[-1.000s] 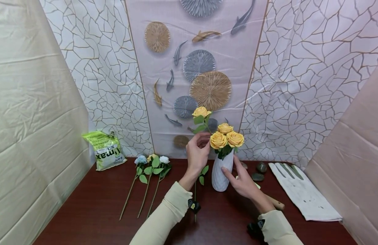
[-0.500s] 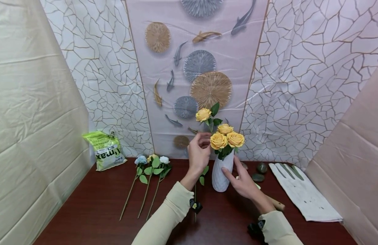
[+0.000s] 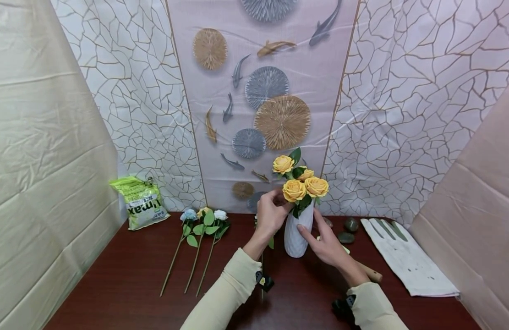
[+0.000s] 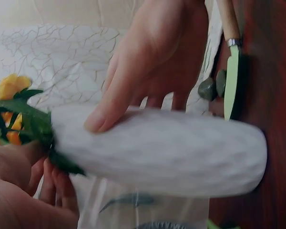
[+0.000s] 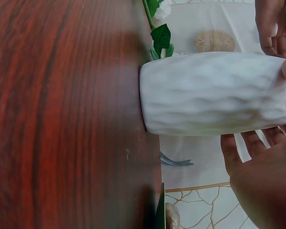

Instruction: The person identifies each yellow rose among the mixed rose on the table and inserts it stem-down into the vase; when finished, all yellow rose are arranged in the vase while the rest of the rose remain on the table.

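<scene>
A white dimpled vase (image 3: 296,236) stands on the dark red table, with several yellow roses (image 3: 316,187) in its mouth. My right hand (image 3: 326,243) holds the vase from the right; in the left wrist view its thumb (image 4: 102,117) lies along the near side. At the vase's mouth, my left hand (image 3: 271,215) pinches the stem of another yellow rose (image 3: 283,164), whose bloom stands above and left of the others. The stem is hidden behind the fingers and leaves, so how far it is inside the vase I cannot tell.
A blue rose (image 3: 189,215), a yellow one and a white rose (image 3: 220,215) lie at left. Behind them stands a green bag (image 3: 143,204). Right of the vase are dark stones (image 3: 346,238), a wooden-handled tool with a pale green blade (image 4: 232,81) and white gloves (image 3: 408,259).
My left hand has brought the yellow rose down and right, closer to the others, and its leaves have turned to the bloom's right side. My right hand has stayed on the vase.
</scene>
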Tool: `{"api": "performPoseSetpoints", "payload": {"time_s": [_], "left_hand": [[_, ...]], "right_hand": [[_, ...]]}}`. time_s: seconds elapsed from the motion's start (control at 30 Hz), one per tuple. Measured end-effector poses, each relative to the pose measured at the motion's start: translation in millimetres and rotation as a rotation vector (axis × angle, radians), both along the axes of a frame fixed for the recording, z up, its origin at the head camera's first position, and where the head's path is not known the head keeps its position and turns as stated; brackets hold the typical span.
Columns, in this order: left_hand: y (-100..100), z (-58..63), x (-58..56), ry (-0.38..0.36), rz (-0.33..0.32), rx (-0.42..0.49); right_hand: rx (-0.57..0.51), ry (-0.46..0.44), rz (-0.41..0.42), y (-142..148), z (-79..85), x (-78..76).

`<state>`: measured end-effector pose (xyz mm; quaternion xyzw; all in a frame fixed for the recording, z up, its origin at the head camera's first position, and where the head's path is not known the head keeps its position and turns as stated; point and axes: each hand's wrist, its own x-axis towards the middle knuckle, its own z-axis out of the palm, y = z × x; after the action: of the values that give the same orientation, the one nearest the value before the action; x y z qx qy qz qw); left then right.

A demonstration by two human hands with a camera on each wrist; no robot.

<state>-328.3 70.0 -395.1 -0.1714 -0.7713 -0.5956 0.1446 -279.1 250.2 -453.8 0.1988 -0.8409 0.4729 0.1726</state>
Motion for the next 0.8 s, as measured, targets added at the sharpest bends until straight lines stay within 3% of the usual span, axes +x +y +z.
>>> {"api": "performPoseSetpoints", "payload": {"time_s": [0.13,0.23,0.3,0.47,0.8], "left_hand": [[-11.0,-1.5,-3.7,-0.05,-0.138,0.059],[-17.2,-0.7,-7.8,-0.031,-0.223,0.117],[-18.5,1.3,-10.1,-0.005,-0.246,0.137],[-12.0,6.2,-12.0,0.033,-0.199,0.103],[-6.3,-0.3,-11.8,0.012,-0.095,0.024]], "right_hand": [[-0.002,-0.023,-0.004,-3.8,9.4,8.7],[-0.001,-0.03,-0.001,-4.5,11.7,10.2],[0.007,-0.023,-0.011,-3.0,7.8,7.0],[0.009,-0.014,-0.026,2.9,-4.8,-3.2],[0.001,-0.005,-0.01,3.6,-5.7,-4.9]]}}
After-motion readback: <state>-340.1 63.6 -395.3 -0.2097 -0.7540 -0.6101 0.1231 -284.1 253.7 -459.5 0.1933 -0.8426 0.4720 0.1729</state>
